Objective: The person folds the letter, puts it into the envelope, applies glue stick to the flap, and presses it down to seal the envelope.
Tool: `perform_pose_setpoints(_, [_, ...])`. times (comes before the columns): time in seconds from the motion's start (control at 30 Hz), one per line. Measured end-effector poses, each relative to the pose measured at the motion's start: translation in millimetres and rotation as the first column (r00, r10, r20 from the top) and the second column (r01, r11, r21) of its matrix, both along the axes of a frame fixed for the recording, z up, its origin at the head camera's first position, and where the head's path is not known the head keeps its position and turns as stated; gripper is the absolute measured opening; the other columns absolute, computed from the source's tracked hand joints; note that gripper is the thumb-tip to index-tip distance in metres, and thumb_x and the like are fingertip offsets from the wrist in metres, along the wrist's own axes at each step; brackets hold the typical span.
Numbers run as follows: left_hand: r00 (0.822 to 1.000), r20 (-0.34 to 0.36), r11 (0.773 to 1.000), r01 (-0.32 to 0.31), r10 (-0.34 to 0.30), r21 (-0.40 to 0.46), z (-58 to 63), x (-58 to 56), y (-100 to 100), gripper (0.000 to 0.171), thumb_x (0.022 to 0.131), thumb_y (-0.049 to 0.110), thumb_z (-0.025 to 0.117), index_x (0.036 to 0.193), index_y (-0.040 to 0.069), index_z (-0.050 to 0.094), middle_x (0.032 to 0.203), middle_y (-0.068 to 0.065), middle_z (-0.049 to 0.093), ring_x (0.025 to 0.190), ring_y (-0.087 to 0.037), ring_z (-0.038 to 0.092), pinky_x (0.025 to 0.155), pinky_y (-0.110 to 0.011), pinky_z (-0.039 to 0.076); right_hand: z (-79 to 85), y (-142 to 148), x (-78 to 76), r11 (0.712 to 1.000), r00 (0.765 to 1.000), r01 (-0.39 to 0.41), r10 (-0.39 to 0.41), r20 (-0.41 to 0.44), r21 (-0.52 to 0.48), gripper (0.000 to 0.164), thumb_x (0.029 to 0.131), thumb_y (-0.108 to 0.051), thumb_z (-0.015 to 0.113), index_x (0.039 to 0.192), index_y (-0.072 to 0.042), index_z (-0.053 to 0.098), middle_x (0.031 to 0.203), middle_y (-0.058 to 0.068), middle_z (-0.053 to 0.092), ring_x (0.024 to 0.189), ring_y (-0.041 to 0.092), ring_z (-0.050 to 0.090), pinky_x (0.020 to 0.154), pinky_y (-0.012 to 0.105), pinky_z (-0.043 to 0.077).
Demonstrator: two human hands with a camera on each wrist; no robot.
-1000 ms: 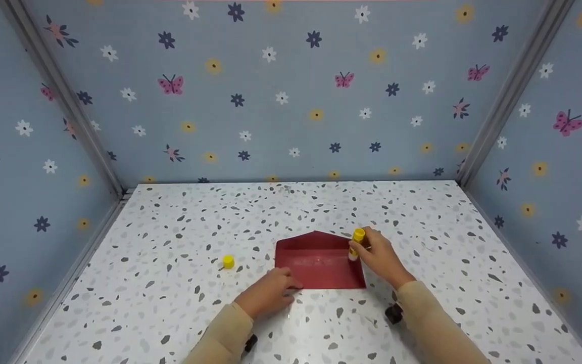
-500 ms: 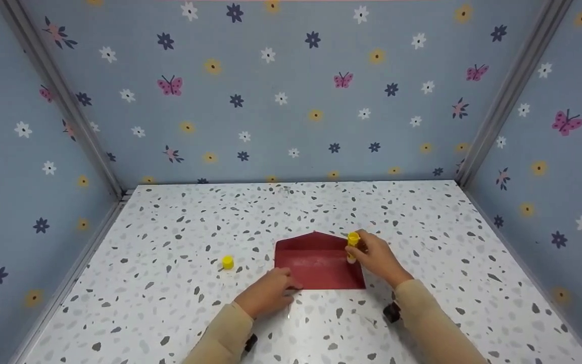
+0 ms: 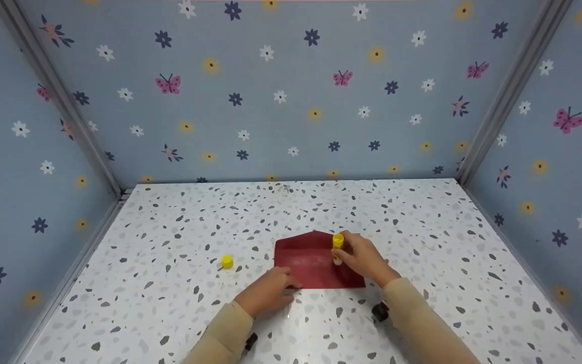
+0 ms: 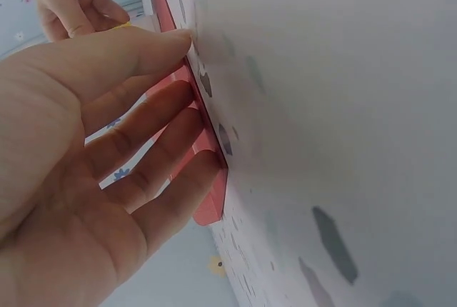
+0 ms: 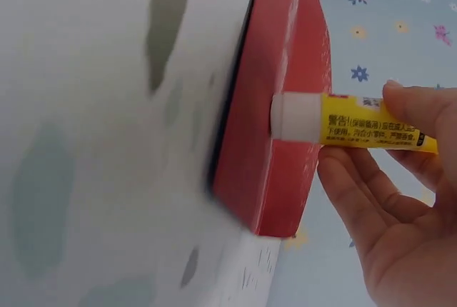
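A red paper envelope (image 3: 316, 275) lies on the speckled table, its pointed flap (image 3: 303, 241) folded out toward the back wall. My right hand (image 3: 364, 255) grips a yellow glue stick (image 3: 338, 242) upright, its white end down at the envelope near the flap's fold. In the right wrist view that white end (image 5: 296, 116) meets the red paper. My left hand (image 3: 268, 290) rests on the envelope's near left corner, fingers extended and fingertips (image 4: 207, 160) on its edge. The yellow cap (image 3: 227, 261) stands by itself to the left of the envelope.
White table (image 3: 185, 222) with grey specks, bounded by a blue flowered back wall (image 3: 281, 121) and side walls. Grey metal posts (image 3: 63, 101) mark the corners. A small black device (image 3: 380, 311) sits under the right wrist, another (image 3: 251, 342) under the left.
My right hand has slid the glue stick leftward along the envelope, from its right edge toward the middle. The left hand and the cap have stayed in place.
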State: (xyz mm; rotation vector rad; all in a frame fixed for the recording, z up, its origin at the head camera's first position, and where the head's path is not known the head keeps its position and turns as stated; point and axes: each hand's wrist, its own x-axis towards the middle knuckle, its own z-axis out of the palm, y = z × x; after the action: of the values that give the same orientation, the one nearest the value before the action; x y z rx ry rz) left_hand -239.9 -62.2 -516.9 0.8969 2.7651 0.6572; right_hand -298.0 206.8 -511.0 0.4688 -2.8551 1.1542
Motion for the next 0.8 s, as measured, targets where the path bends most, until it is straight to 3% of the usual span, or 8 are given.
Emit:
perform_pose_setpoints(0.2, [1.000, 0.016, 1.000, -0.012, 0.012, -0.012, -0.8, 0.7, 0.3, 0.027, 0.088, 0.013, 0.074, 0.116, 0.015, 0.077, 0.101, 0.006, 0.060, 0.096, -0.012, 0.052, 0.090, -0.034, 0.050, -0.4, -8.6, -1.2, 1.000, 0.999, -0.011, 0.011, 0.045, -0.004, 0.020, 0.097, -0.023, 0.070, 0.113, -0.015, 0.061, 0.097, -0.003, 0.062, 0.089, 0.017, 0.057, 0.084, 0.036, 0.053])
perform_pose_setpoints(0.4, [1.000, 0.026, 1.000, -0.018, 0.018, 0.005, -0.3, -0.1, -0.1, 0.027, 0.089, 0.012, 0.074, 0.115, 0.015, 0.077, 0.096, 0.008, 0.058, 0.091, -0.010, 0.052, 0.084, -0.031, 0.050, 2.4, -3.5, -1.0, 0.999, 0.995, 0.005, -0.002, 0.103, -0.034, 0.026, 0.097, -0.023, 0.069, 0.120, -0.014, 0.060, 0.102, -0.002, 0.064, 0.094, 0.020, 0.057, 0.090, 0.040, 0.051])
perform_pose_setpoints(0.67, [1.000, -0.003, 1.000, 0.007, -0.007, 0.012, 0.5, 0.6, -0.4, 0.026, 0.090, 0.011, 0.072, 0.115, 0.012, 0.077, 0.090, 0.007, 0.054, 0.085, -0.010, 0.048, 0.078, -0.027, 0.048, 3.0, 10.3, -1.1, 0.999, 0.995, -0.021, 0.025, 0.093, -0.046, 0.027, 0.100, -0.022, 0.065, 0.121, -0.008, 0.058, 0.102, 0.001, 0.061, 0.094, 0.021, 0.056, 0.088, 0.039, 0.050])
perform_pose_setpoints(0.8, [1.000, -0.012, 1.000, 0.016, -0.016, 0.006, 1.0, 0.8, -1.0, 0.026, 0.090, 0.011, 0.072, 0.116, 0.011, 0.076, 0.088, 0.005, 0.051, 0.083, -0.011, 0.046, 0.074, -0.026, 0.045, 3.8, 19.4, -0.2, 0.999, 0.996, 0.008, -0.005, 0.085, -0.038, 0.024, 0.100, -0.021, 0.064, 0.120, -0.008, 0.058, 0.101, 0.002, 0.062, 0.095, 0.022, 0.058, 0.083, 0.039, 0.052])
